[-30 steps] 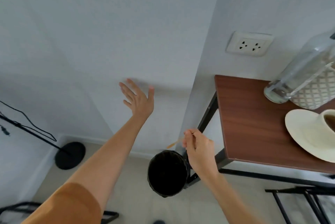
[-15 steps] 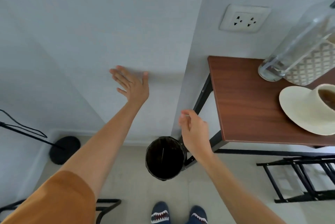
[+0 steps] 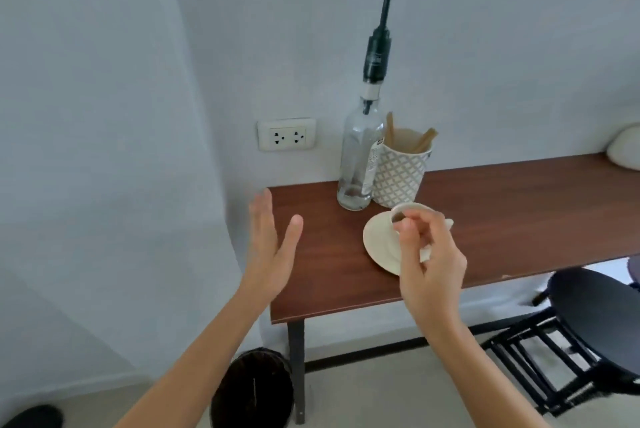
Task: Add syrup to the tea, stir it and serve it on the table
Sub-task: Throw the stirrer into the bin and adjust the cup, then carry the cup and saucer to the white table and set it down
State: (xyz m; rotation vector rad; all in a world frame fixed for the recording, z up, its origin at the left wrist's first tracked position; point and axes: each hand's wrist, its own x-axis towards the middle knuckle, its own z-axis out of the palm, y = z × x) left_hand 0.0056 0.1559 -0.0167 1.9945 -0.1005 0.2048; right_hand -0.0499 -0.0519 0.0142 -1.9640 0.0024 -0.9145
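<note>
Bottle label unreadable; both hands empty, right hand over teacup

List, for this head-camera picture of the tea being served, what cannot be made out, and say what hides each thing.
- Cup: the right hand covers its near side, so the tea level is unclear.
- Saucer: its right part is behind the same hand.
- Syrup bottle: label turned away and too small to read.
- White object on the table's far end: cut off by the right edge.
- Bin: contents lost in darkness.
</note>
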